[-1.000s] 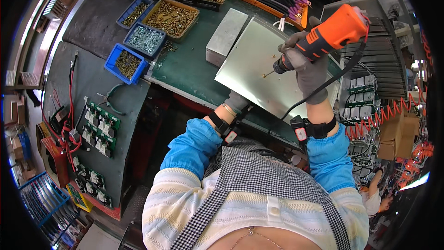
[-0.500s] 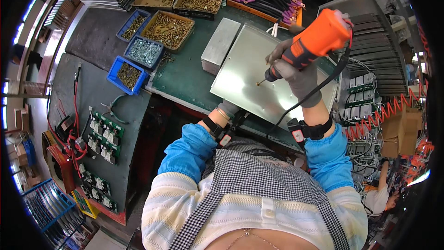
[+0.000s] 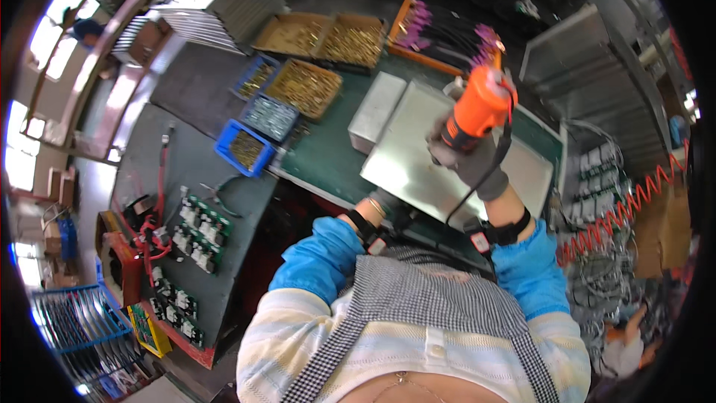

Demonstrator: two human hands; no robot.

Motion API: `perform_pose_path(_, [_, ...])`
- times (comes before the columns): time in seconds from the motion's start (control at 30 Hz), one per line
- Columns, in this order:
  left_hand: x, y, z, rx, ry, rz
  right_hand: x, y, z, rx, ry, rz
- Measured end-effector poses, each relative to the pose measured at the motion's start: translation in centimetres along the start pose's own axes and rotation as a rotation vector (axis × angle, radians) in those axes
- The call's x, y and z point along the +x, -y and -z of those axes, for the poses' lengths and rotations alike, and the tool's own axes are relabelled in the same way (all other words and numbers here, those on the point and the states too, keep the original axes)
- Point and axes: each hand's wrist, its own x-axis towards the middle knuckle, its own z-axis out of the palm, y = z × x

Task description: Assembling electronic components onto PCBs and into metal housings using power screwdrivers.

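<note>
My right hand (image 3: 478, 167), in a grey glove, is closed around an orange and black power screwdriver (image 3: 485, 103) above a flat silver metal panel (image 3: 406, 153). The tool stands fairly upright, and its tip is hidden behind my hand. At the panel's near left edge is my left hand (image 3: 383, 200), also gloved; its fingers are out of sight at the edge, so their grip cannot be made out. A black cable (image 3: 471, 192) hangs from the tool past my right wrist. Against the panel's left side lies a silver metal block (image 3: 377, 112).
Left of the block stand blue bins (image 3: 242, 149) and cardboard trays (image 3: 304, 88) of screws and small hardware. Cables with purple ends fill an orange tray (image 3: 403, 26) behind. Circuit boards (image 3: 201, 231) lie on the left bench. A red coiled hose (image 3: 619, 209) hangs at the right.
The whole view has shifted, with the bench lower in it. My right hand has turned the screwdriver more upright, and its bit, visible before over the panel, is now hidden. My left hand stays at the edge.
</note>
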Motion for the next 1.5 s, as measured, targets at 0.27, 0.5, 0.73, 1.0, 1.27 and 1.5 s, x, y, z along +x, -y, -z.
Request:
perform_pose_path(0.27, [-2.8, -1.7, 4.9, 0.346, -0.073, -0.025, 0.4, 4.3, 2.3, 0.16, -0.08, 0.339])
perform_pose_path(0.5, [-7.9, -8.2, 5.0, 1.164, -0.091, -0.145, 1.4, 3.2, 4.9, 0.399, -0.457, 0.347])
perform_pose_path(0.73, [-7.7, -8.6, 2.1, 1.376, -0.238, -0.419, 2.4, 0.5, 8.1, 0.21, -0.632, 0.388])
perform_pose_path(1.0, [-7.7, -6.5, 1.9, 0.153, -0.554, 0.164, 2.7, -2.3, 8.9, 0.357, -0.503, 0.394])
perform_pose_path(1.27, [-7.1, -5.6, 3.2, 1.313, -0.163, -0.229, 2.3, -2.8, 8.2, 0.279, -0.486, 0.346])
perform_pose_path(1.5, [-2.9, -1.4, 5.3, 0.12, -0.172, 0.081, 2.3, -2.4, 7.1, 0.177, -0.565, 0.334])
